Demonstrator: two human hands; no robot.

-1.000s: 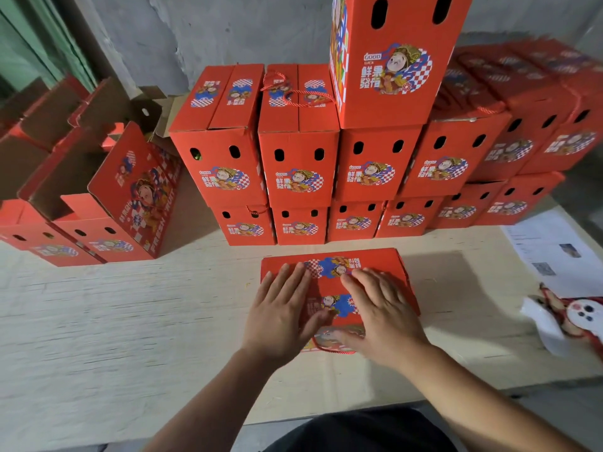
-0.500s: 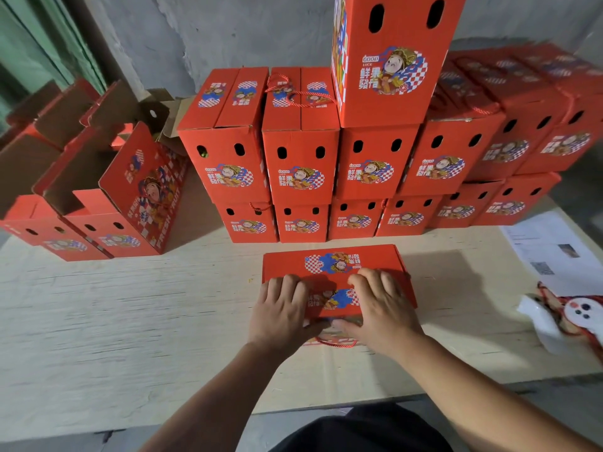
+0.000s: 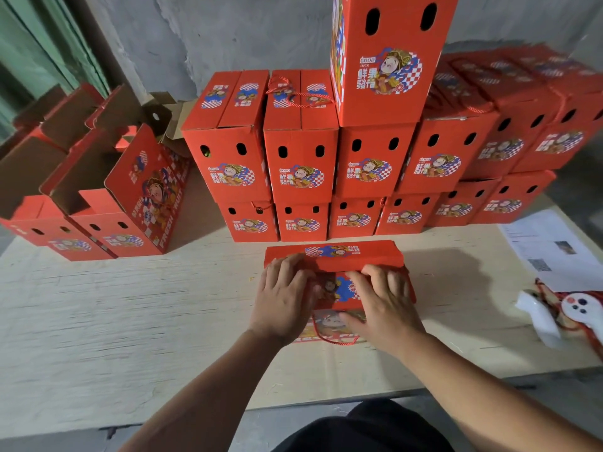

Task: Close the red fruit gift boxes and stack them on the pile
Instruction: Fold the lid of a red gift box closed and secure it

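We are pressing both hands — left hand (image 3: 283, 296), right hand (image 3: 383, 303) — onto the red printed cardboard gift box (image 3: 332, 256) sitting on the pale wooden bench (image 3: 130, 321), just before the stacked pile of closed red boxes (image 3: 300, 158). Our fingers (image 3: 378, 275) are lying nearly straight, flattening the lid flaps, gripping nothing. If the flaps are overlapping badly, they may spring open — or the red cord handle (image 3: 336, 341) may get trapped.
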